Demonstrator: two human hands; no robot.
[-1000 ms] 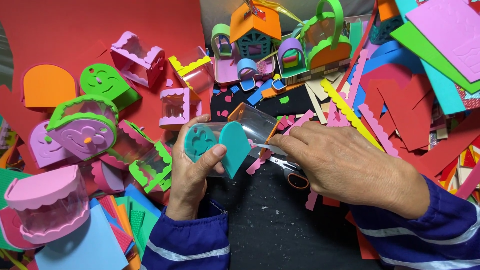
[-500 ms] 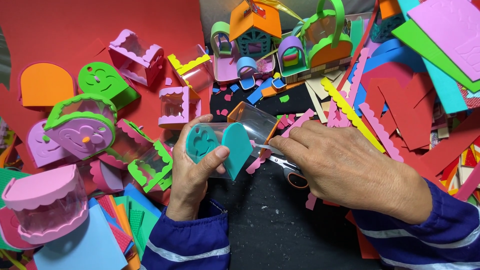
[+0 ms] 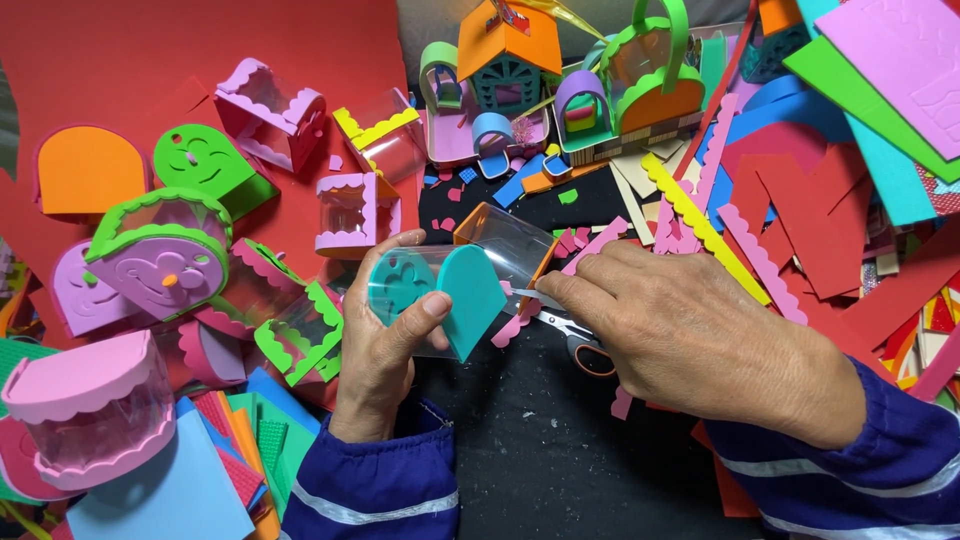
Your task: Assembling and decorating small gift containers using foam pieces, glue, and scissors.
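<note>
My left hand (image 3: 385, 340) grips a small clear plastic box with two teal arch-shaped foam ends (image 3: 440, 292), held up over the black work mat (image 3: 540, 450). My right hand (image 3: 690, 340) lies palm down just right of it, fingertips pinching at the box's clear side near a thin pink scalloped foam strip (image 3: 520, 320). A pair of scissors with orange handles (image 3: 580, 345) lies partly hidden under my right hand. An orange-ended clear box (image 3: 505, 245) sits right behind the teal one.
Finished foam boxes crowd the left: pink (image 3: 95, 400), purple with green trim (image 3: 155, 260), green (image 3: 205, 165), orange (image 3: 85, 170). Little foam houses (image 3: 510, 50) stand at the back. Loose foam sheets and scalloped strips (image 3: 700, 225) pile up on the right.
My right hand has shifted slightly left, its fingertips closing in on the side of the teal box. The left hand holds the box in nearly the same pose.
</note>
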